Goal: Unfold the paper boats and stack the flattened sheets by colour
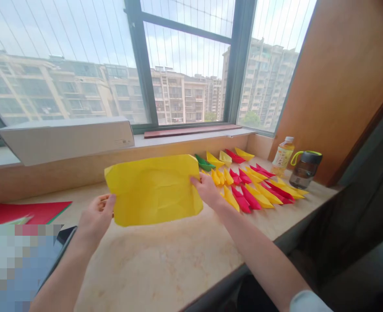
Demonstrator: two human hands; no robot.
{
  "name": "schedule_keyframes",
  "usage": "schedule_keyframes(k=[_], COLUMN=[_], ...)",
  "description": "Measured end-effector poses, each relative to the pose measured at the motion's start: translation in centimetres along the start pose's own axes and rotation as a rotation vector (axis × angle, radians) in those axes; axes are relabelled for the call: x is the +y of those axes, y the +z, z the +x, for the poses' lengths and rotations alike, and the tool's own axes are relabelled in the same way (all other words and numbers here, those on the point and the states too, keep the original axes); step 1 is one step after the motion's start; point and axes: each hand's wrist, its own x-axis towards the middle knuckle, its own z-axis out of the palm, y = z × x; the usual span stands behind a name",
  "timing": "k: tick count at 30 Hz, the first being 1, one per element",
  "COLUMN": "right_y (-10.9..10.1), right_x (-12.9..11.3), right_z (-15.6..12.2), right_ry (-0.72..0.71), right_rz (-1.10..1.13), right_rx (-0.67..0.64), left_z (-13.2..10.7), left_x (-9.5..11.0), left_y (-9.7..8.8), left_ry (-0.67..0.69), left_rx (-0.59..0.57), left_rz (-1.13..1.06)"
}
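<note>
A creased sheet of yellow paper (155,190) is held up above the counter, spread out wide. My left hand (98,212) pinches its left edge between thumb and fingers. At the opposite edge my right hand (206,188) grips the paper, thumb in front and the other fingers partly hidden behind it. Just beyond my right hand stand rows of folded paper boats, among them a green boat (205,162), a red boat (241,199) and a yellow boat (259,196).
Red paper (48,210) lies at the left of the stone counter (165,268). A white box (71,138) rests on the window sill. At the right stand a drink bottle (283,157) and a dark-lidded water cup (305,170). A dark flat device (64,238) is partly behind my left arm.
</note>
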Motion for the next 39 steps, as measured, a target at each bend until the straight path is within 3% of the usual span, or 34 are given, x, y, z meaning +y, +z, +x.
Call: schedule_keyframes(k=[3, 5, 7, 10, 12, 15, 20, 25, 28, 32, 34, 39], right_y=[-0.1, -0.2, -0.2, -0.1, 0.0, 0.4, 0.9, 0.5, -0.1, -0.2, 0.1, 0.2], right_x=[-0.5, -0.5, -0.4, 0.0, 0.3, 0.6, 0.2, -1.6, -1.9, -1.5, -1.3, -1.3], right_z=[0.1, 0.1, 0.0, 0.0, -0.1, -0.2, -0.4, -1.1, -1.4, -1.8, -2.0, -2.4], right_ry=[-0.029, 0.005, 0.079, 0.194, 0.222, 0.178, 0.069, 0.096, 0.154, 0.199, 0.214, 0.256], right_rz=[0.052, 0.113, 0.206, 0.336, 0.37, 0.342, 0.262, 0.3, 0.343, 0.362, 0.346, 0.245], right_rx=[0.063, 0.045, 0.003, -0.062, -0.091, -0.064, 0.003, -0.144, -0.218, -0.231, -0.266, -0.422], left_z=[-0.2, -0.3, -0.3, -0.5, -1.0, -1.5, -1.1, -0.2, 0.1, -0.2, -0.4, -0.7], left_x=[-0.5, -0.9, -1.1, -0.7, -0.1, 0.7, 0.4, -0.6, -0.9, -0.4, -0.1, 0.2], left_y=[0.8, 1.1, 1.0, 0.7, 0.5, 0.2, -0.4, -1.8, -2.4, -2.6, -2.6, -2.3], left_ry=[-0.097, -0.071, -0.002, 0.104, 0.106, 0.073, 0.153, 0.228, 0.197, 0.14, 0.179, 0.181], left_rx=[-0.214, -0.25, -0.209, -0.059, -0.006, -0.005, 0.047, 0.142, 0.136, 0.091, 0.109, 0.198], left_rz=[-0.15, -0.144, -0.091, 0.07, 0.191, 0.282, 0.425, 0.562, 0.445, 0.003, 0.01, 0.269])
